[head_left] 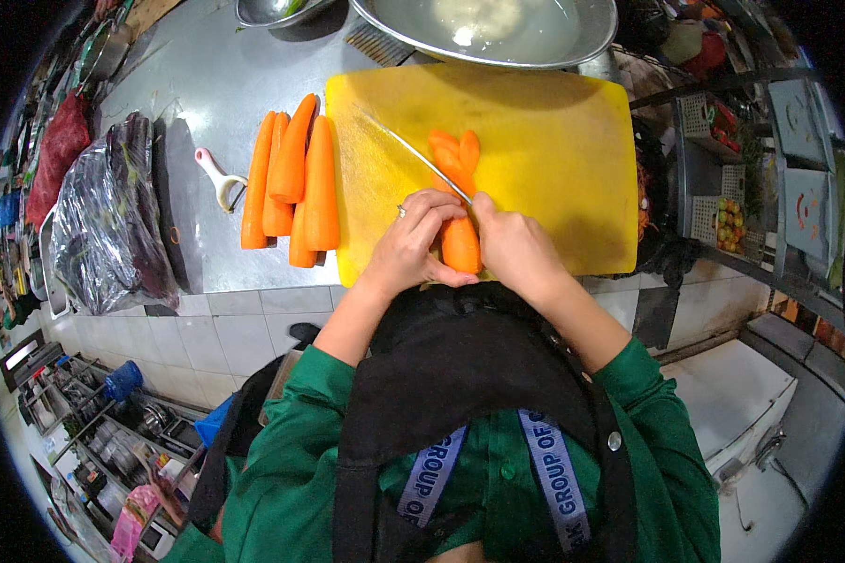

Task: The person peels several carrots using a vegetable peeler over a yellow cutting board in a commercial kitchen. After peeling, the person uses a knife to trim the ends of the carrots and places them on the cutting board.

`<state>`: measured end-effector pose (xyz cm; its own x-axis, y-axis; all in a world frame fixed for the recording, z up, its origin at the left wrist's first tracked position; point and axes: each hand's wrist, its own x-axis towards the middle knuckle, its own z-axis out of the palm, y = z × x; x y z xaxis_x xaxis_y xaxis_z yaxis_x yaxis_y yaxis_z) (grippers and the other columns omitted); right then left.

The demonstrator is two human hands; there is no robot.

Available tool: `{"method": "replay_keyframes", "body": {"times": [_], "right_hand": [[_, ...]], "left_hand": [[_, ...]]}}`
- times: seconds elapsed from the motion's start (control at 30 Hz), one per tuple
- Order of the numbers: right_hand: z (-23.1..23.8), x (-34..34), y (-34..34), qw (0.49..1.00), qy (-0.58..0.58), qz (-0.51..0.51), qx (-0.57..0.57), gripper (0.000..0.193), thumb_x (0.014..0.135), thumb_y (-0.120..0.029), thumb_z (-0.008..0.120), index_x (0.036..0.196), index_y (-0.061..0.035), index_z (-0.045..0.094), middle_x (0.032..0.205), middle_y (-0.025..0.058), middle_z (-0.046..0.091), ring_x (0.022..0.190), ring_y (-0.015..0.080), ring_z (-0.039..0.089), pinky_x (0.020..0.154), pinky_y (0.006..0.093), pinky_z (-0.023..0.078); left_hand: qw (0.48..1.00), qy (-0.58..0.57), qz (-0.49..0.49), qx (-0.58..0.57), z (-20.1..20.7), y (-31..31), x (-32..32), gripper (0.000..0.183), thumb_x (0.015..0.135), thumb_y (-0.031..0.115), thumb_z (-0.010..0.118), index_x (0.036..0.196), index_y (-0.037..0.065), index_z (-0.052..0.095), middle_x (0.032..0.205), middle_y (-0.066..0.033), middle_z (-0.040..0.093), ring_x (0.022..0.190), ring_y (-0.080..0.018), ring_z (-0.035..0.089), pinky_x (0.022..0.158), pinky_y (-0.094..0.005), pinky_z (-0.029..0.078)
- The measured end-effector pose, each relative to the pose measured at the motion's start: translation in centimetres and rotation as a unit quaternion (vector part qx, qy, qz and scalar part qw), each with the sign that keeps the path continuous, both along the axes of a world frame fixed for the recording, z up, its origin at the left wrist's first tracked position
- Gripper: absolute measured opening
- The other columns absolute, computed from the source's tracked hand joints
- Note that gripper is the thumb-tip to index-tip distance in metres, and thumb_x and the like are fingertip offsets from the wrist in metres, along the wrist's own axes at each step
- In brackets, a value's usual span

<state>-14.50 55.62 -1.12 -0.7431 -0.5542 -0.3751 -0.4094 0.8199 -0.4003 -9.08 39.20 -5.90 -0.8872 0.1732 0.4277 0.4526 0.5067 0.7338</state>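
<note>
A peeled carrot (pixel 459 246) lies lengthwise on the yellow cutting board (pixel 554 169), near its front edge. My left hand (pixel 411 242) is closed around the carrot's thick near end, fingertips curled on top and thumb low at its side. My right hand (pixel 518 246) grips a kitchen knife (pixel 413 150), its handle hidden in the fist. The blade slants across the carrot toward the far left, touching it just beyond my left fingers. Cut carrot slices (pixel 455 150) lie at the far side of the blade.
Several whole peeled carrots (pixel 291 178) are piled on the steel table (pixel 211 94) left of the board. Beside them lie a white-handled peeler (pixel 218 178) and plastic-wrapped dark eggplants (pixel 117 216). A large metal bowl of water (pixel 498 56) stands behind the board. Shelves with baskets (pixel 718 216) are at right.
</note>
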Motion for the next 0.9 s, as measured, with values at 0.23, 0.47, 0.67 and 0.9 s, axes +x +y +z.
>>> {"method": "replay_keyframes", "body": {"times": [0.23, 0.47, 0.67, 0.9], "right_hand": [[4.9, 2.2, 3.2, 0.999, -0.018, 0.013, 0.039, 0.013, 0.085, -0.011, 0.043, 0.096, -0.0040, 0.045, 0.067, 0.0239, 0.060, 0.065, 0.0412, 0.062, 0.057, 0.0515, 0.049], [-0.1, 0.6, 0.5, 1.000, 0.014, 0.007, 0.003, 0.013, 0.084, -0.012, 0.044, 0.096, -0.0043, 0.045, 0.067, 0.0223, 0.061, 0.065, 0.0400, 0.063, 0.056, 0.0499, 0.049], [4.0, 2.4, 3.5, 0.999, 0.017, 0.030, -0.041, 0.012, 0.085, -0.010, 0.046, 0.094, -0.0027, 0.043, 0.064, 0.0244, 0.058, 0.062, 0.0434, 0.060, 0.055, 0.0515, 0.047], [1.3, 2.3, 2.2, 1.000, 0.000, 0.019, -0.014, 0.013, 0.085, -0.011, 0.046, 0.095, -0.0031, 0.042, 0.066, 0.0245, 0.059, 0.065, 0.0425, 0.061, 0.057, 0.0508, 0.048]], "left_hand": [[1.000, 0.005, 0.006, -0.013, -0.1, 0.1, 0.3, 0.069, 0.049, 0.041, 0.085, 0.098, 0.001, 0.056, 0.102, -0.0141, 0.053, 0.099, -0.0325, 0.053, 0.088, -0.0395, 0.043], [1.000, 0.009, 0.001, 0.003, -0.7, 0.1, 0.3, 0.066, 0.052, 0.043, 0.083, 0.096, 0.002, 0.057, 0.099, -0.0120, 0.054, 0.096, -0.0306, 0.055, 0.084, -0.0393, 0.043], [1.000, 0.026, -0.012, 0.000, -0.5, 0.2, 0.7, 0.060, 0.054, 0.039, 0.083, 0.096, 0.002, 0.059, 0.097, -0.0103, 0.055, 0.094, -0.0296, 0.055, 0.084, -0.0385, 0.044], [1.000, 0.018, 0.002, 0.013, -0.8, 0.2, 0.8, 0.057, 0.054, 0.037, 0.083, 0.094, 0.003, 0.060, 0.096, -0.0098, 0.056, 0.093, -0.0290, 0.056, 0.081, -0.0376, 0.045]]}}
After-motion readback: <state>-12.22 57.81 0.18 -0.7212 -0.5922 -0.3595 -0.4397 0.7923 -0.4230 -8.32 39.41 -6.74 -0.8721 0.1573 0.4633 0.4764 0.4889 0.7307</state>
